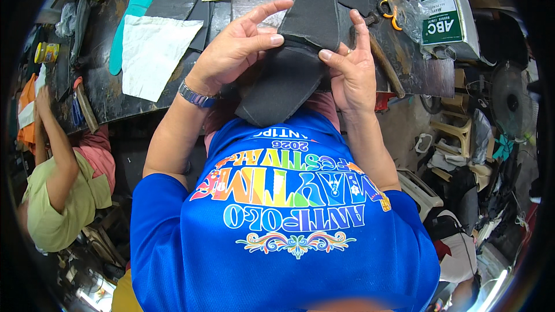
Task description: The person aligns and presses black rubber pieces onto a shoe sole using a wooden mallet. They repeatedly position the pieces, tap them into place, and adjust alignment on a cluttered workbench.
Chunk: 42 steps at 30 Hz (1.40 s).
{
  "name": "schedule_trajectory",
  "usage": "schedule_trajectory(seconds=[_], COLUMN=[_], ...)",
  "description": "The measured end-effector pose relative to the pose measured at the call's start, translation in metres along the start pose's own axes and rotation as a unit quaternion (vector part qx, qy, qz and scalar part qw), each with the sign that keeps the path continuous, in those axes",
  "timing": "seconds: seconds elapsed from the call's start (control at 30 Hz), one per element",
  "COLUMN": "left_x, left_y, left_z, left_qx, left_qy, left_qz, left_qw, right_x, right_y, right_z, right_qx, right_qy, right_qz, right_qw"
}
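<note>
My left hand [236, 47] and my right hand [354, 72] hold a black, flexible piece of sheet material [312, 20] above the table's near edge. Its upper part stands up between my hands, while a darker lower part [281, 85] hangs down against my blue shirt. A seam or fold runs across between the two parts; whether they are one piece or two I cannot tell. Both thumbs press along that line, one at each side. The forefingers reach up beside the upper part, and the other fingers are partly hidden.
On the dark worktable [430, 75] lie white sheets [159, 56], a teal piece [136, 20], orange-handled scissors [393, 11] and a wooden-handled tool [386, 66]. A white-and-green can [445, 14] stands at the right, near a fan [511, 101]. Another person [66, 188] works at the left.
</note>
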<state>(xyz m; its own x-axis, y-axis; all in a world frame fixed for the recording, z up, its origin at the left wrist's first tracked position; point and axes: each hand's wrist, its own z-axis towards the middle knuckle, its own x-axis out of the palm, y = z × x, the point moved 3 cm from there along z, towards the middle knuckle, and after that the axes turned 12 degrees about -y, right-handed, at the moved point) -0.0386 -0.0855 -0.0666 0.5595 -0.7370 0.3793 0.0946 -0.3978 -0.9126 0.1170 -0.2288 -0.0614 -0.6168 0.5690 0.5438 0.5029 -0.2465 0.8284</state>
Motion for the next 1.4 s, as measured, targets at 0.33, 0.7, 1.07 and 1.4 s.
schedule_trajectory(seconds=[0.33,0.7,1.07,1.4], left_x=[0.012,0.003,-0.012,-0.011], left_y=[-0.019,-0.01,-0.006,-0.01], left_z=[0.004,0.01,-0.006,-0.013], left_qx=[0.117,0.191,0.216,0.185], left_qy=[-0.04,-0.152,-0.076,-0.118], left_qz=[0.214,0.465,0.416,0.43], left_qw=[0.969,0.851,0.88,0.876], right_x=[0.022,-0.009,-0.097,-0.025], right_y=[-0.005,0.009,0.062,0.049], right_z=[-0.003,-0.007,-0.004,-0.045], right_qx=[-0.046,-0.155,-0.201,-0.189], right_qy=[0.035,-0.051,-0.11,0.067], right_qz=[-0.085,-0.407,-0.737,-0.61], right_qw=[0.995,0.899,0.635,0.766])
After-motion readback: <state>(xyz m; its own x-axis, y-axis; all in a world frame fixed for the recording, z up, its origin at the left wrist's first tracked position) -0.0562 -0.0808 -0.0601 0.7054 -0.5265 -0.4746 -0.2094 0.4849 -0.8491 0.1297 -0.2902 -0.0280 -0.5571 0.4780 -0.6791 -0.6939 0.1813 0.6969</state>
